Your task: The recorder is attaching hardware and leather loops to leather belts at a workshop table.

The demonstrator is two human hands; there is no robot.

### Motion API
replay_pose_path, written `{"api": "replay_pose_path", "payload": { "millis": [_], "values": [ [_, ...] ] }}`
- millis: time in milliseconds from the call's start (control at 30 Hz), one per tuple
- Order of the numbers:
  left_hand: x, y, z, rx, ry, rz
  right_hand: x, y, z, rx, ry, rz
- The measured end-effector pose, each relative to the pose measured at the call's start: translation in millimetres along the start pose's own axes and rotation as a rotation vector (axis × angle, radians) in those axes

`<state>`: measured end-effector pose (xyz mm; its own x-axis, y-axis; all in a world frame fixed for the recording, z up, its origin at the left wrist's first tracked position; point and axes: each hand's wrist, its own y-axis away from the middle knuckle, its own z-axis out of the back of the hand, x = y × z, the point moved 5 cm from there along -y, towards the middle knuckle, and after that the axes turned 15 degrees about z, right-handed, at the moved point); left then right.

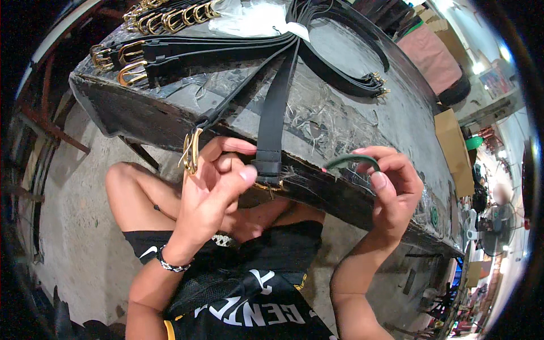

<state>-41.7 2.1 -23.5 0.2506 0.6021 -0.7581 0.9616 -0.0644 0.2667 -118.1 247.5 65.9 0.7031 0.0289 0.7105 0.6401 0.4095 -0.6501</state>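
My left hand [218,181] is at the table's near edge, fingers bent, with the thumb apart from the index finger. Its index fingertip touches the side of a black belt [273,119] that drops over the edge, its buckle end [270,185] lowest. Against the back of that hand hangs a gold buckle [192,152] on another black belt. To the right, my right hand [392,184] pinches a thin dark green curved strip [356,159] with a reddish tip, held apart from the belt. What the strip is made of, I cannot tell.
A bundle of black belts, tied with a white band [297,30], lies across the worn table [340,127]. More gold buckles [175,18] and clear plastic [243,18] are at the back left. Cardboard [453,153] stands by the right edge, a fan [498,224] farther off.
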Motion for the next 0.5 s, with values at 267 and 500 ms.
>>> {"api": "replay_pose_path", "payload": {
  "millis": [267, 500],
  "values": [
    [-0.6, -4.2, 4.1, -0.296, -0.189, -0.197, -4.7, -11.0, -44.4, -0.073, 0.002, 0.107],
    [1.5, -0.9, 8.6, -0.324, -0.175, -0.246, -7.5, -14.3, -61.0, -0.017, 0.138, 0.142]
  ]
}}
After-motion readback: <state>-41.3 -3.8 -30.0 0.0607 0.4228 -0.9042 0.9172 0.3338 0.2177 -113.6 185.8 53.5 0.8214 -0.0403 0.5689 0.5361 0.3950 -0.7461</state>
